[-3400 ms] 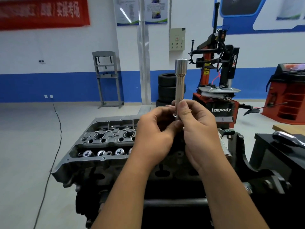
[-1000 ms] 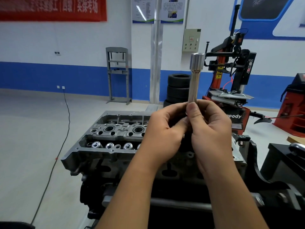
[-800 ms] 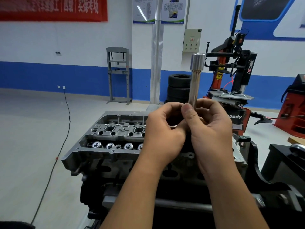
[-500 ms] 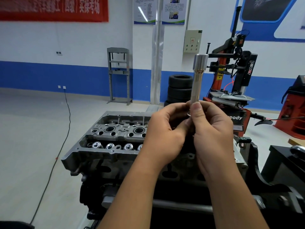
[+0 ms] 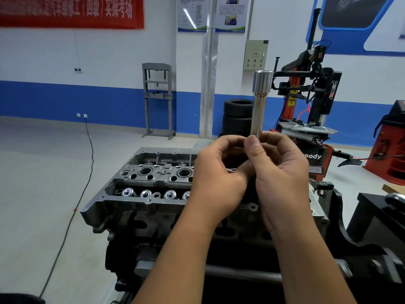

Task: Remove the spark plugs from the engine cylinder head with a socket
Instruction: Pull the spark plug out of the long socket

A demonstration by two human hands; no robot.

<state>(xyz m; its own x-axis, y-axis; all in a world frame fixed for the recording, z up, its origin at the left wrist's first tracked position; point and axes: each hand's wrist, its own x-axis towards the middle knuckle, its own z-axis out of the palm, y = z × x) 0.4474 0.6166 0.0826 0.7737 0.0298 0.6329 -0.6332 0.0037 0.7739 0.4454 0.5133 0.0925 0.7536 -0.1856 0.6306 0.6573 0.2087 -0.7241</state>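
Since a moment ago the left hand (image 5: 215, 175) has slid lower, its curled fingers hiding whatever it holds, while the right hand (image 5: 278, 170) still pinches the long socket (image 5: 259, 102) pointing to 12 o'clock, above the cylinder head (image 5: 140, 187), maybe working something out.

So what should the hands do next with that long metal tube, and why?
Probably lower the socket toward the cylinder head: the right hand pinches it upright in the air, the left hand curls beside its lower end, and it is in no plug well yet.
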